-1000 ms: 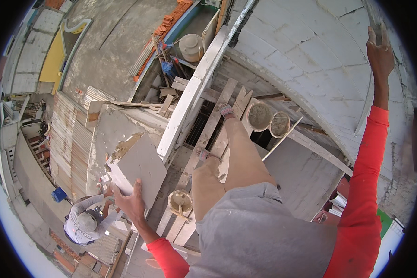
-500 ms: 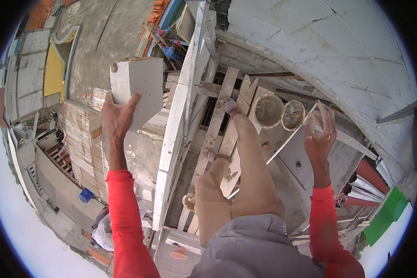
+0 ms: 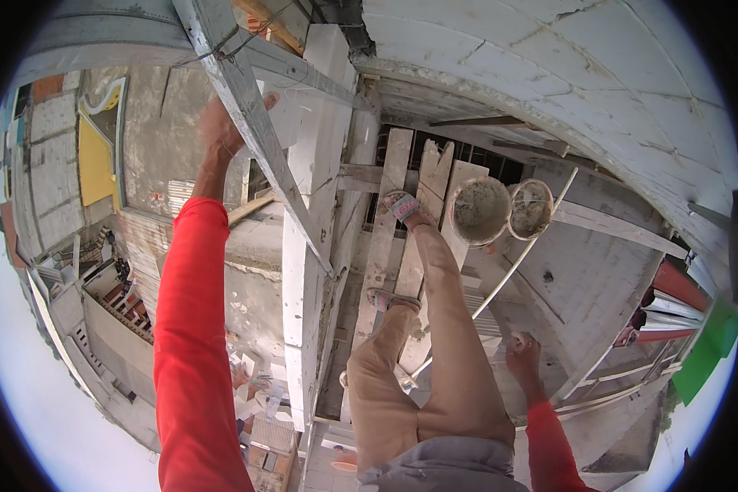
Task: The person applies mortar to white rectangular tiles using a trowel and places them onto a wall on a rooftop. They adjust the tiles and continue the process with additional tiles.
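Observation:
My left hand (image 3: pixel 222 129) reaches up at the upper left, wrapped on a pale grey block (image 3: pixel 277 125), partly hidden behind a diagonal grey beam (image 3: pixel 275 193). A white post (image 3: pixel 301 328) runs alongside. Low at the right, my right hand (image 3: pixel 522 351) is closed, fingers curled; whatever it may hold is hidden. My sandalled feet stand on wooden planks (image 3: pixel 380 271), beside two buckets of grey mortar (image 3: pixel 479 210) (image 3: pixel 530 208). A long pale pole (image 3: pixel 512 271) slants past them.
An overhanging grey slab (image 3: pixel 549 66) fills the upper right. Left, beyond the post, are a rough ledge (image 3: pixel 254 299) and lower roofs (image 3: pixel 139 246). Dark gaps show around the planks. Below left, someone else's limbs and small items (image 3: pixel 254 385) are partly visible.
My left hand rose with the block, now behind the beam. My right hand came down from the upper right to beside my thigh. The view shifted, bringing overhead beams in.

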Available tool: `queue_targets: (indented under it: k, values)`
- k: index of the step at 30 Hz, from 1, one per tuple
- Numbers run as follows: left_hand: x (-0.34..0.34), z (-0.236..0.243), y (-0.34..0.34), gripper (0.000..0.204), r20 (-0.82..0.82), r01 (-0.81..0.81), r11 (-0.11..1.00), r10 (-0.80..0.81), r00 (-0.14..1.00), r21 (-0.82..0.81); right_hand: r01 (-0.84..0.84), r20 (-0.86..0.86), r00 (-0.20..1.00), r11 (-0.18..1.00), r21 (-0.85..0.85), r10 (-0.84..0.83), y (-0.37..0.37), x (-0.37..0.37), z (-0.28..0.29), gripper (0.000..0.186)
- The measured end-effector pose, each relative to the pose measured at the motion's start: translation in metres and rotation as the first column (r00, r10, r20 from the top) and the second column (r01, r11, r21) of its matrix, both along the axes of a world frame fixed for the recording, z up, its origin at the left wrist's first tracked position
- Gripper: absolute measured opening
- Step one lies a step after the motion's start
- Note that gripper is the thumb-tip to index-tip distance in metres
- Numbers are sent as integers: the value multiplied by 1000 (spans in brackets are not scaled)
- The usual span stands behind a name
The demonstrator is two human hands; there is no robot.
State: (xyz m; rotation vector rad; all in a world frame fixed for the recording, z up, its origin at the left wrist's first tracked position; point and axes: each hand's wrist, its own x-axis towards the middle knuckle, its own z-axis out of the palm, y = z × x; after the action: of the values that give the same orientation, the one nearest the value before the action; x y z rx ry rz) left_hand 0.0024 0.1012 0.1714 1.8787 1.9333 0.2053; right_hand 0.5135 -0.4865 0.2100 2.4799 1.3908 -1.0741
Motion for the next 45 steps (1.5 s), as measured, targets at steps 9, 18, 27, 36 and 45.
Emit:
queue_targets:
  k: [9,18,27,36,45]
  values:
    - [25,-41,29,51,6,204,976,-205,979,75,83,-99,991,993,-88,-92,1,-4,-10,23]
    - [-1,-87,58,59,-292,295,955,-280,915,7,77,-74,993,979,-189,-93,26,-4,-15,25]
    - [6,-90,61,72,-194,-19,1000,16,981,-14,79,-192,978,996,-48,-87,139,-39,-68,28]
    - [14,-68,39,71,62,-66,998,67,996,-13,270,-628,776,869,416,60,517,-217,-143,38]
    - [27,-62,27,69,287,-92,996,94,953,-22,435,-924,273,891,-130,-268,634,-282,-122,70]
